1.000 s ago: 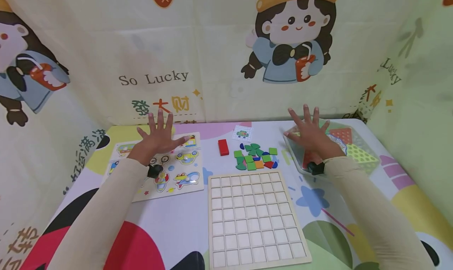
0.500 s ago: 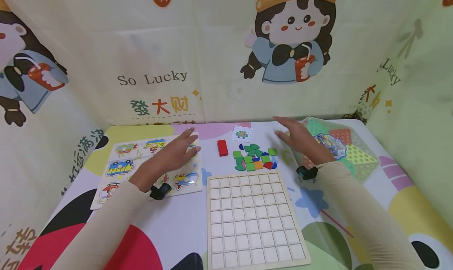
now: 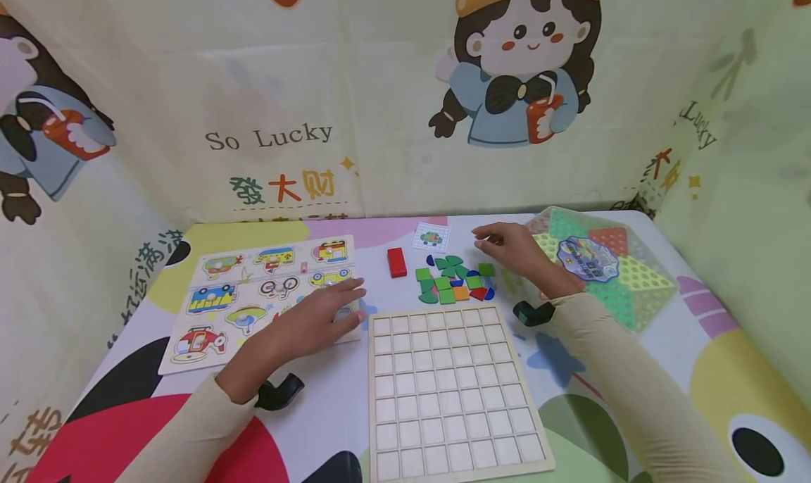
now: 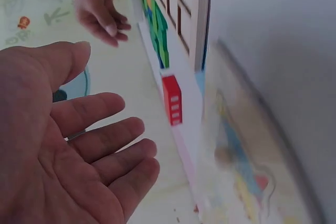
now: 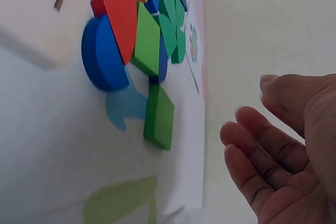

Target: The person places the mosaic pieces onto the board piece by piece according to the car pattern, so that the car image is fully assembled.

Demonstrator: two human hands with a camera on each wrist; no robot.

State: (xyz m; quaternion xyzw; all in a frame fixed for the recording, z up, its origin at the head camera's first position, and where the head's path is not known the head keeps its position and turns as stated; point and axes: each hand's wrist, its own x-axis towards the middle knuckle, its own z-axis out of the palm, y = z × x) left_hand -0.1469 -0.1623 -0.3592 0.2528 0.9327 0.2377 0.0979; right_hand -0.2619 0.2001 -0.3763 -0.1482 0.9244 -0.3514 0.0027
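My left hand [image 3: 313, 317] hovers over the right edge of a vehicle puzzle board [image 3: 209, 272], fingers loosely extended and nothing in them. My right hand [image 3: 513, 251] hangs to the right of a pile of small blocks, its fingers relaxed with nothing between them. The pile holds green squares [image 3: 446, 296], dark green rounded pieces, an orange square [image 3: 460, 293], a red piece [image 3: 478, 294] and blue half-rounds. In the right wrist view a green block [image 5: 160, 119] and a blue half-round [image 5: 102, 53] lie apart from that hand. Nearer me lies a wooden grid board [image 3: 443, 391] with square cells.
A red block [image 3: 396, 262] stands left of the pile, beside a small picture card [image 3: 431, 236]. At the right lies a clear container [image 3: 652, 279] with coloured panels and a label. A printed curtain [image 3: 393, 117] hangs behind the table.
Both hands have gone from spread fingers to relaxed ones. The left has come down and toward me, rightward over the puzzle board; the right has shifted left toward the blocks.
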